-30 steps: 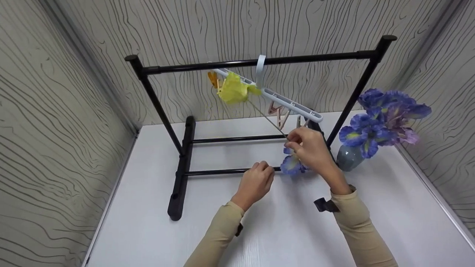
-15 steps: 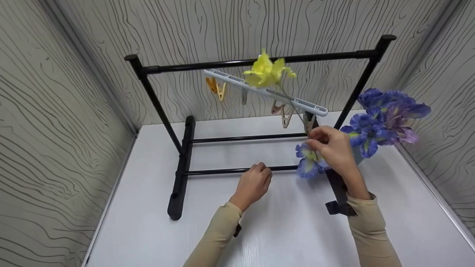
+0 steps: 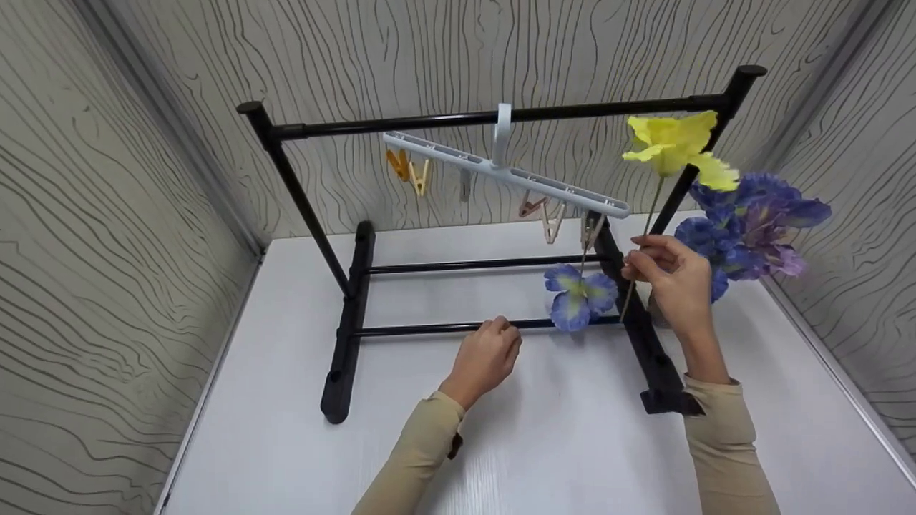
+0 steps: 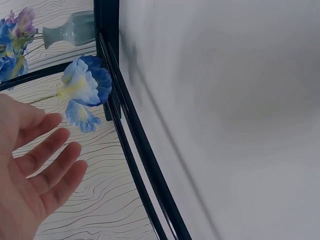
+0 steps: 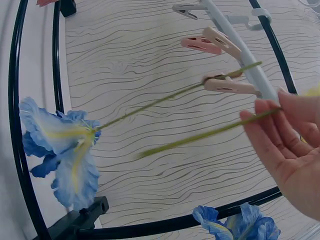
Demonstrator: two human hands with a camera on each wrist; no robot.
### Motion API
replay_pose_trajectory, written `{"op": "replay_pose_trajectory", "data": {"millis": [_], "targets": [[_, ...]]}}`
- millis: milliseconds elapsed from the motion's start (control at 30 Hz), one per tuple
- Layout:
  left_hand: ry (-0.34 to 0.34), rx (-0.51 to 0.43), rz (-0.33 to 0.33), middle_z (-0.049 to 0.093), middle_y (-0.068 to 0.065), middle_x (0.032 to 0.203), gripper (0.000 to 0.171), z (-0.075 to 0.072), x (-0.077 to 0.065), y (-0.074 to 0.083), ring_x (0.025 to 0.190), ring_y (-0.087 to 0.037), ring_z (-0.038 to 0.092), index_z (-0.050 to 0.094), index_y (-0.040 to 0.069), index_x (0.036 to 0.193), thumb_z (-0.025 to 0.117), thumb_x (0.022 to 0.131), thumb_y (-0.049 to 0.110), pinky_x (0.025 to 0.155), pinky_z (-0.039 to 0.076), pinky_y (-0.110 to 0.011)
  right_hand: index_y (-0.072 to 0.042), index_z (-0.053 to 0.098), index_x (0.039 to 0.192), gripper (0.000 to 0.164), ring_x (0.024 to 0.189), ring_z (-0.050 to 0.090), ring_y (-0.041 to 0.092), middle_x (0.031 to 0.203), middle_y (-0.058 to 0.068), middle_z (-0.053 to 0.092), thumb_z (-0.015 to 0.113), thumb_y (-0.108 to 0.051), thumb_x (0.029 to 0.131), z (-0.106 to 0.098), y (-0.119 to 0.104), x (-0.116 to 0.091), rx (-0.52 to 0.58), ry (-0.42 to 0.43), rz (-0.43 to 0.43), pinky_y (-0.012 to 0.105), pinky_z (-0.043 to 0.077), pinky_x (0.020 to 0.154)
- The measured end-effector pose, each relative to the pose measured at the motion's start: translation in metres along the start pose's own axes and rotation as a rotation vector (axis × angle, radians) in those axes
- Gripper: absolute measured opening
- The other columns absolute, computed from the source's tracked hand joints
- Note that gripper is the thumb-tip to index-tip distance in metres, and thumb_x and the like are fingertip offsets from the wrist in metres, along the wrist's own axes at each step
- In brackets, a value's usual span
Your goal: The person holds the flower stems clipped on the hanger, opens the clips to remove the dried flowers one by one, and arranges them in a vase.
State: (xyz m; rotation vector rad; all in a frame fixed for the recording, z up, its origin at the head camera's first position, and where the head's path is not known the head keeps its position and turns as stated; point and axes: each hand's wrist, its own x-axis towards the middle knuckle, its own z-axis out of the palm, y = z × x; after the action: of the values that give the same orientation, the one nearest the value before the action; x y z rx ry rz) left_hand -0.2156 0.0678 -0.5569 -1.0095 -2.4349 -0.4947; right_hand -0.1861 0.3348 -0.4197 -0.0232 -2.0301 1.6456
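My right hand [image 3: 676,282] pinches the thin green stem [image 5: 200,136] of a yellow artificial flower [image 3: 669,139], held upright with its bloom above the fingers. Left of it, a blue iris [image 3: 581,293] hangs bloom down, its stem gripped by a beige clothespin [image 5: 230,85] at the right end of a pale blue clip hanger [image 3: 494,166]. The left hand [image 4: 37,160] holds nothing; its fingers are loosely bent, and in the head view it overlaps the rack's front lower bar [image 3: 422,330].
A black rack [image 3: 458,123] carries the hanger on its top bar. More clothespins, among them an orange one [image 3: 398,164], hang along the hanger. Behind the right hand, blue and purple irises [image 3: 758,222] stand in a grey-green vase [image 4: 70,30]. Wood-patterned walls surround the white table [image 3: 286,458].
My right hand has carried the yellow flower rightward, away from the hanger, and it now stands more upright. The hanger has swung a little, and the blue iris hangs in fuller view. The left hand barely moved.
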Motion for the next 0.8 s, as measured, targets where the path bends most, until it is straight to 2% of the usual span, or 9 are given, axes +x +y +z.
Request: {"op": "replay_pose_trajectory", "data": {"millis": [167,333,500,633,733,800], "targets": [[-0.007,-0.008,-0.006,0.067,-0.001,0.091,0.010,-0.001,-0.002,-0.002,0.078,-0.014,0.065,0.076,0.011,0.094,0.070,0.100,0.017,0.061,0.055,-0.025,0.018,0.069,0.106,0.015,0.070,0.074,0.014,0.082,0.006,0.076,0.069,0.008,0.095,0.003,0.001,0.005,0.195,0.120,-0.021,0.025,0.060,0.070],[-0.020,-0.019,-0.014,0.067,-0.001,0.092,0.010,0.000,-0.005,-0.004,0.078,-0.013,0.066,0.076,0.011,0.095,0.069,0.100,0.015,0.060,0.055,-0.024,0.020,0.069,0.102,0.016,0.070,0.073,0.017,0.082,0.010,0.074,0.073,0.010,0.091,0.000,0.006,0.015,0.312,0.242,0.002,0.024,0.060,0.069],[-0.037,-0.026,-0.021,0.067,-0.002,0.091,0.011,-0.001,-0.008,-0.005,0.077,-0.013,0.064,0.076,0.011,0.095,0.068,0.101,0.015,0.059,0.054,-0.023,0.014,0.071,0.104,0.018,0.069,0.072,0.018,0.083,0.012,0.069,0.075,0.012,0.087,-0.007,0.016,0.030,0.358,0.351,-0.015,0.025,0.060,0.069],[-0.043,-0.020,-0.030,0.066,-0.002,0.090,0.011,-0.002,-0.010,-0.006,0.076,-0.013,0.064,0.076,0.011,0.094,0.068,0.101,0.016,0.059,0.054,-0.024,0.009,0.072,0.104,0.018,0.072,0.072,0.019,0.083,0.012,0.067,0.076,0.012,0.086,-0.013,0.023,0.041,0.383,0.401,0.026,0.025,0.060,0.073],[-0.041,-0.019,-0.027,0.066,-0.002,0.090,0.011,-0.002,-0.011,-0.007,0.076,-0.014,0.063,0.076,0.011,0.094,0.069,0.100,0.016,0.059,0.054,-0.025,0.011,0.071,0.102,0.017,0.074,0.072,0.019,0.083,0.012,0.068,0.076,0.013,0.086,-0.017,0.027,0.048,0.419,0.419,0.059,0.025,0.060,0.075],[-0.042,-0.018,-0.021,0.066,-0.002,0.090,0.011,-0.001,-0.011,-0.008,0.076,-0.014,0.064,0.076,0.011,0.094,0.068,0.100,0.016,0.059,0.054,-0.025,0.014,0.069,0.102,0.018,0.072,0.072,0.020,0.081,0.013,0.068,0.075,0.015,0.086,-0.019,0.030,0.051,0.441,0.439,0.050,0.026,0.061,0.074]]}}
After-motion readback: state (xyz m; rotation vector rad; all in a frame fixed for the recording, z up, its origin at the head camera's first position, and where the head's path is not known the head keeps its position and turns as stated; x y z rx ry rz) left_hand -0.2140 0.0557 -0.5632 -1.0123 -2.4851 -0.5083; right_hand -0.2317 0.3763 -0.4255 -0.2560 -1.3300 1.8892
